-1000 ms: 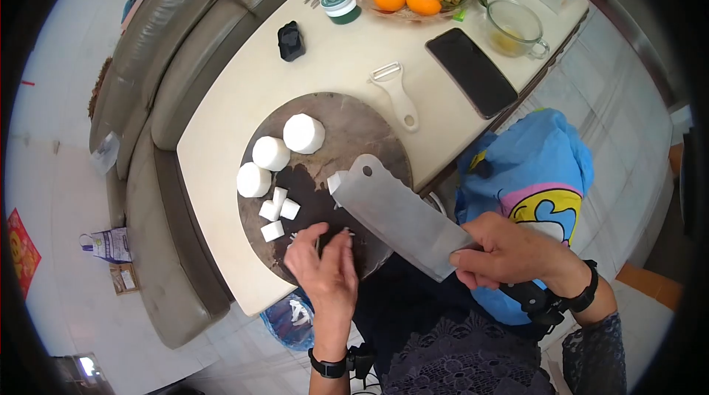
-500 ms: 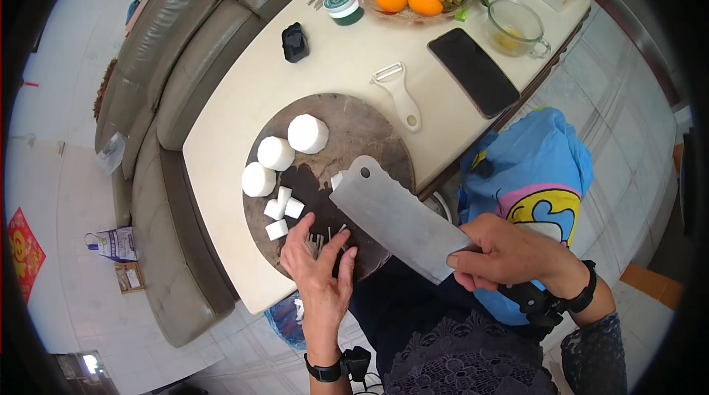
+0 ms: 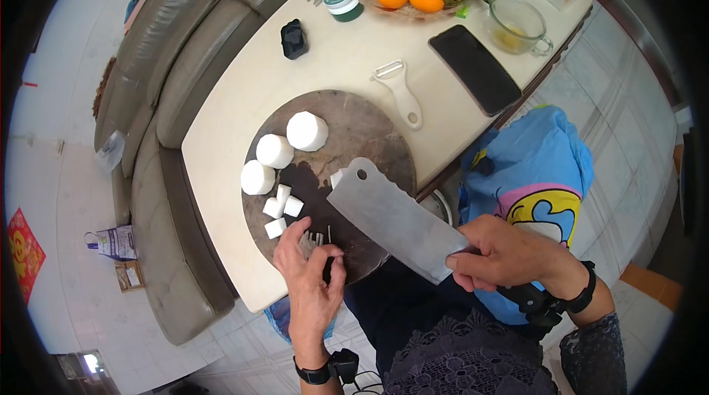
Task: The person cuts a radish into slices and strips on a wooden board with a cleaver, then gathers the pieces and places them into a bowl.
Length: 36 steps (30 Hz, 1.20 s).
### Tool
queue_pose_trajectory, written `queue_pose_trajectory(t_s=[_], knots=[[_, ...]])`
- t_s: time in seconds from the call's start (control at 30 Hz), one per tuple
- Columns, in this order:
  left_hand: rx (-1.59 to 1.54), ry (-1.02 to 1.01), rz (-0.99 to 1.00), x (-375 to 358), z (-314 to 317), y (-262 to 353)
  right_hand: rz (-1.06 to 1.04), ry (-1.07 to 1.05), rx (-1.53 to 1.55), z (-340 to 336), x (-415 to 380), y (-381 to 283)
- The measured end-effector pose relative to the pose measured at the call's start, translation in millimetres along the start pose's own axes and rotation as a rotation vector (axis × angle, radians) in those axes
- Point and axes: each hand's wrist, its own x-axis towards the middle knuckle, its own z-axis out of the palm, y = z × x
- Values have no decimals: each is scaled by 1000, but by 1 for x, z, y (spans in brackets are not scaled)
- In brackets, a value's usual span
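My right hand (image 3: 495,251) is closed round the dark handle of a cleaver (image 3: 399,218), its broad blade over the round wooden chopping board (image 3: 362,121). The blade partly covers a small white piece (image 3: 337,177). My left hand (image 3: 306,273) is at the board's near edge, thumb and forefinger bent together and another finger stretched forward; what they pinch, if anything, is hidden. Thin pale strips (image 3: 316,237) lie by its fingers. On the board's left are three thick white rounds (image 3: 307,131) of peeled vegetable, like radish, and several small white chunks (image 3: 273,207).
Beyond the board are a white peeler (image 3: 399,93), a phone (image 3: 475,70), a glass cup (image 3: 515,25), a dark small tray (image 3: 294,39), a green-white jar (image 3: 343,3) and a fruit bowl (image 3: 421,14). A blue bag (image 3: 528,166) hangs right; a sofa (image 3: 196,92) stands left.
My left hand has shifted slightly left and its thumb and forefinger have drawn together, away from the thin strips. The cleaver has barely moved.
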Motion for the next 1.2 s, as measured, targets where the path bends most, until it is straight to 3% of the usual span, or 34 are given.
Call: queue_pose_trajectory(t_s=[0.13, 0.2, 0.37, 0.6, 0.8, 0.87, 1.2], knots=[[170, 4, -41, -7, -12, -4, 11, -18, -19, 0, -1, 0], [111, 139, -97, -8, -11, -8, 13, -7, -20, 2, -1, -2], [98, 139, 30, 7, 1, 5, 10, -1, -48, 2, 0, -2], [243, 210, -37, 3, 4, -12, -11, -2, -47, 0, -1, -3], [-65, 284, -115, 6, 5, 5, -5, -24, 25, 1, 1, -7], [174, 215, 32, 10, 9, 4, -21, -41, 18, 2, 3, -5], [216, 38, 73, 4, -11, 2, -27, -49, 16, 1, 0, -6]])
